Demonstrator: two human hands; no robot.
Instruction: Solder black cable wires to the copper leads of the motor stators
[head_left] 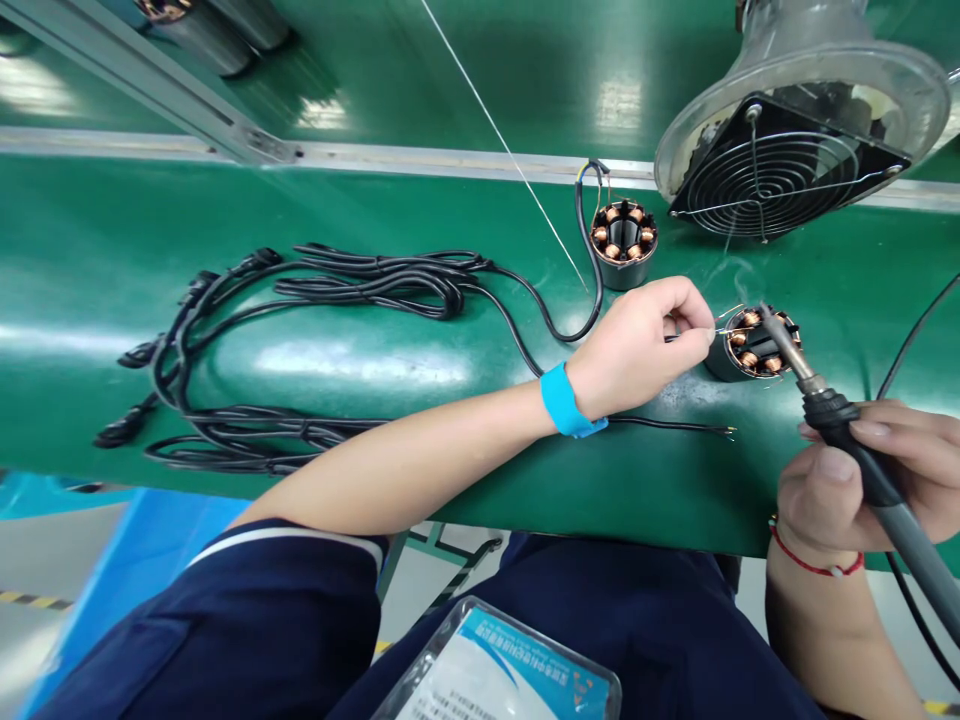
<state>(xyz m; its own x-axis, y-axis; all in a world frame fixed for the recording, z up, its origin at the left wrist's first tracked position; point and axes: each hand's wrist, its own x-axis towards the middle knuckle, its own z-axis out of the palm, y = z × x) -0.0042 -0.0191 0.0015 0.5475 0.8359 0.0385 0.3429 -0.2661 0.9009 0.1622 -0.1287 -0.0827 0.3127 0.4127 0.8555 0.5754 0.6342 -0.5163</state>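
Glossy green bench runs across the view, with coils of black cable on its left and a round caged fan above its far edge on the right. Just beyond the fingertips of the left hand stands a small round motor; the right hand is nearer the person, to the motor's right. The motor is a short black cylinder, open on top, showing a ring of copper windings around a dark middle. Thumb and forefinger of the left hand pinch thin wires that reach to its rim. The right hand is wrapped around a soldering iron, its tip over the motor's top; whether it touches cannot be told. Faint smoke rises there. A similar motor stands behind the left hand, its cable looping up from the bench.
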